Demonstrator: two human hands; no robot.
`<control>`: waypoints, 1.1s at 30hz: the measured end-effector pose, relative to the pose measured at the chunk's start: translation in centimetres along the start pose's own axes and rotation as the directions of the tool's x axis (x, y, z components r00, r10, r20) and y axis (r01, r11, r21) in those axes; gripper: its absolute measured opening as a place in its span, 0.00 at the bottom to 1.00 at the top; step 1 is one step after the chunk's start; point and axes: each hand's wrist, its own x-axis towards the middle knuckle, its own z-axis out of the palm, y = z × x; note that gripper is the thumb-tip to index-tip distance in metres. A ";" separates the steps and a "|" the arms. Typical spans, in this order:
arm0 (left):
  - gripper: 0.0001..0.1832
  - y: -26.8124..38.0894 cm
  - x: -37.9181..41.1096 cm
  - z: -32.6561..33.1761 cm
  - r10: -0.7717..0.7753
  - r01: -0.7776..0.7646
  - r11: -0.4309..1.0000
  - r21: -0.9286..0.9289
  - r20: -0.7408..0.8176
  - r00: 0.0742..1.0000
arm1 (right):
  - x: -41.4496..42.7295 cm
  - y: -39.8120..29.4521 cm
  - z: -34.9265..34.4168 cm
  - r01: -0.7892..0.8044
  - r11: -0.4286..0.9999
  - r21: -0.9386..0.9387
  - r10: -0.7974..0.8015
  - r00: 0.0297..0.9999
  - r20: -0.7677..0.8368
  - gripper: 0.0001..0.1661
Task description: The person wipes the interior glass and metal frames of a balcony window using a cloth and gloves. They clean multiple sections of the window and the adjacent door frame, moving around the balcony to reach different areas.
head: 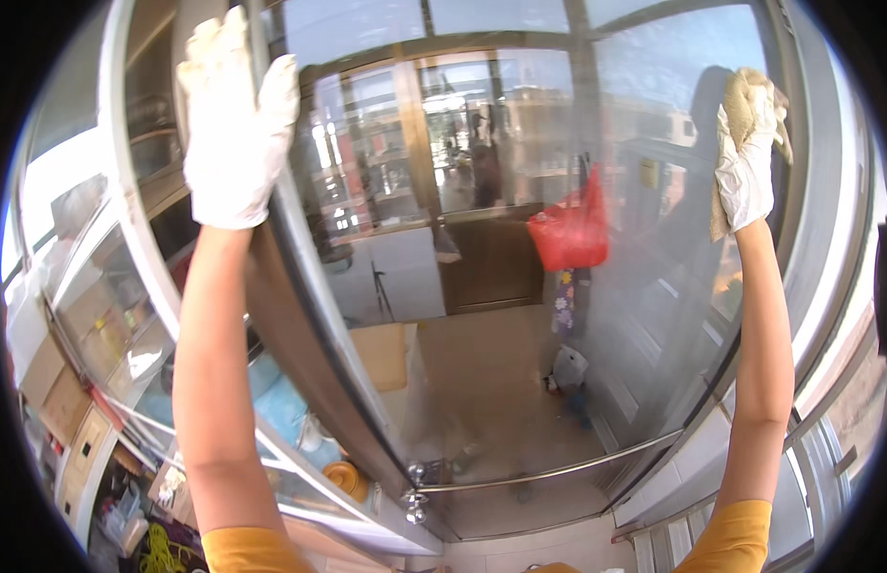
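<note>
A large glass pane (515, 387) in a metal frame stands before me. My left hand (232, 136), in a white glove, is raised at the pane's left frame post (300, 286). Its fingers point up, the thumb is apart, and nothing is held. Whether its palm touches the post cannot be told. At the upper right, my right hand (748, 168), also white-gloved, holds a tan cloth (744, 100) against the glass near the right frame. Part of the cloth hangs below the wrist.
A metal rail (551, 473) with round knobs (415, 494) crosses low. Behind or reflected in the glass, a red plastic bag (572, 229) hangs. Left are white-framed shelves (121, 186), an orange round lid (345, 480) and a yellow-green cord (161, 548). A metal ladder-like frame (680, 541) stands lower right.
</note>
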 end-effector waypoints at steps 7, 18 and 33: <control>0.31 -2.8 1.9 -5.5 -0.529 0.533 0.107 -0.839 0.406 0.745 | -2.5 -25.7 22.6 0.442 0.889 -0.117 -0.380 0.856 0.351 0.32; 0.34 9.2 -8.9 -12.1 -0.448 0.623 0.649 -0.437 0.442 0.777 | -10.9 -28.4 24.8 0.461 0.883 0.083 -0.467 0.852 0.238 0.30; 0.46 18.8 -9.2 -13.0 -0.151 0.405 0.852 -0.330 0.586 0.796 | -15.5 11.1 -12.6 -0.046 0.553 -0.832 0.042 0.999 -0.028 0.39</control>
